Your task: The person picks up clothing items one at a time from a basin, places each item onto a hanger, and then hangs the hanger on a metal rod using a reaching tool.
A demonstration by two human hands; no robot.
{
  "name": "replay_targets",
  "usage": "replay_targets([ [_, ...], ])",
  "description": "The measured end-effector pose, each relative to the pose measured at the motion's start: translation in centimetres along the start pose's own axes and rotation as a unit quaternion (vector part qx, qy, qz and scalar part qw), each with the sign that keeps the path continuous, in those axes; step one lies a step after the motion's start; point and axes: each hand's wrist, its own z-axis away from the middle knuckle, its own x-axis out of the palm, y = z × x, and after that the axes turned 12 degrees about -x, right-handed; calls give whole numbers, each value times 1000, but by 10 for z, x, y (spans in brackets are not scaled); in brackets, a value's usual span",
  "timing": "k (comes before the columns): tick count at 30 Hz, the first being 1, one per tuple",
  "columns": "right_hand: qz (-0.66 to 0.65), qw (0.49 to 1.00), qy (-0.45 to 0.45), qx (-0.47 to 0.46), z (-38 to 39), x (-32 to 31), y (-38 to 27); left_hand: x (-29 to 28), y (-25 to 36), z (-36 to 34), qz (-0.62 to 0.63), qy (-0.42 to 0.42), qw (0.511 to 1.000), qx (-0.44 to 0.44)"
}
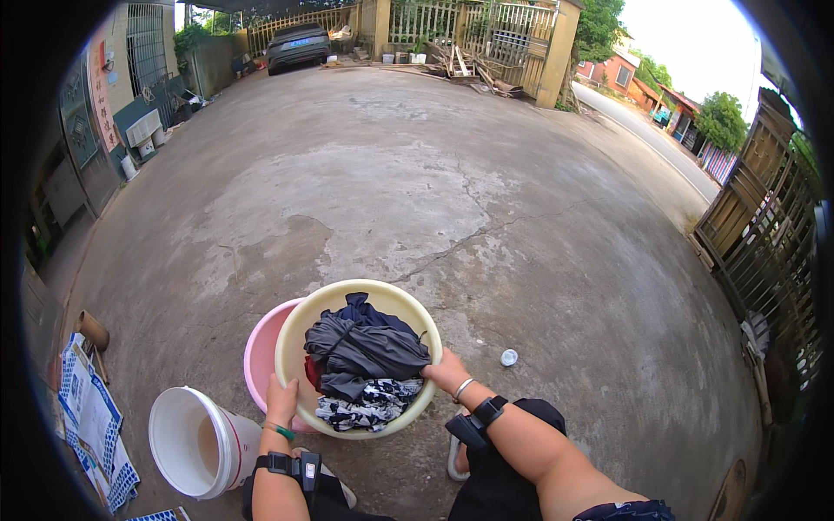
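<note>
A pale yellow basin [358, 289] is held between my two hands, partly covering a pink basin [257, 356] behind it on the left. Crumpled clothes lie inside the yellow one: a dark grey garment [369, 347], a black-and-white patterned piece [373, 405] and a bit of red cloth [313, 371]. My left hand [281, 401] is closed on the near left rim. On the right side, my right hand [446, 371] grips the rim, its fingertips reaching over the inner edge. Whether the yellow basin rests on the pink one or hangs above it, I cannot tell.
A white bucket [230, 451] with some liquid stands left of my left forearm. Blue-and-white printed sheets [91, 417] and a brown cylinder [93, 330] lie farther left. A small white round object [509, 357] sits right on the concrete. A metal gate [764, 226] borders the right; a car [298, 47] is parked far off.
</note>
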Motion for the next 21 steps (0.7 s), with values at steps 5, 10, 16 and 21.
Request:
replay_targets([
  [5, 14, 1000, 8, 14, 2, -6, -12, 3, -8, -7, 6, -15, 1000, 3],
  [10, -23, 1000, 6, -8, -1, -16, -10, 13, 15, 6, 29, -36, 999, -10],
  [16, -44, 999, -9, 2, -5, -23, -12, 16, -4, -7, 30, -34, 999, -6],
  [21, -31, 999, 16, 10, -6, -28, -7, 25, 5, -6, 31, -57, 998, 5],
])
